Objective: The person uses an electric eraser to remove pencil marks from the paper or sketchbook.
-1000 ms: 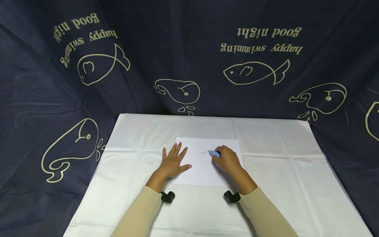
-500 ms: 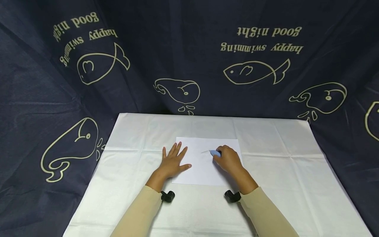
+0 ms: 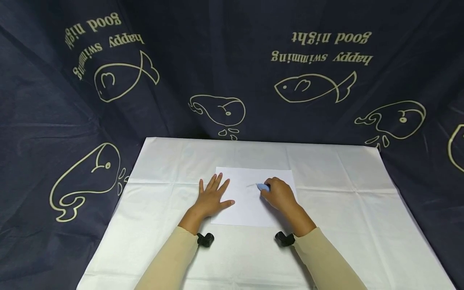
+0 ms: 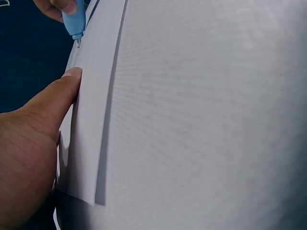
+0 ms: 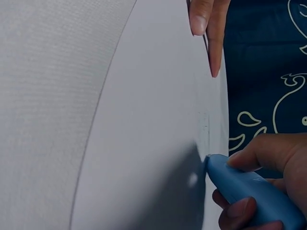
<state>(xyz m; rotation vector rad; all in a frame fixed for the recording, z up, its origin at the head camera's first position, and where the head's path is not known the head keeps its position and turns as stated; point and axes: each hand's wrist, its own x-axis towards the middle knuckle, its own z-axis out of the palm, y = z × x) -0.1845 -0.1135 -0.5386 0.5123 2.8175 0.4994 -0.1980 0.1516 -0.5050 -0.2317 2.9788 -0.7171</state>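
Observation:
A white sheet of paper (image 3: 246, 211) lies on the cloth-covered table. My left hand (image 3: 209, 202) rests on its left side with the fingers spread. Over the right part, my right hand (image 3: 282, 197) grips a thick light-blue pen-shaped tool (image 3: 263, 187) that tapers to a small narrow tip. That tip points left and sits at the end of a short faint grey line (image 3: 250, 185) on the paper. In the right wrist view, thumb and fingers close round the blue tool (image 5: 252, 189), beside faint marks (image 5: 206, 127). In the left wrist view, my thumb (image 4: 55, 98) lies along the paper.
A creased white cloth (image 3: 348, 221) covers the table. Behind and beside it hangs dark blue fabric (image 3: 224, 52) printed with fish, whales and upside-down lettering. Small black devices sit at both wrists, by the beige sleeves (image 3: 170, 257).
Between the first two frames, the right hand and the blue tool have shifted slightly to the right along the line; since then they have barely moved. The left hand stays in place.

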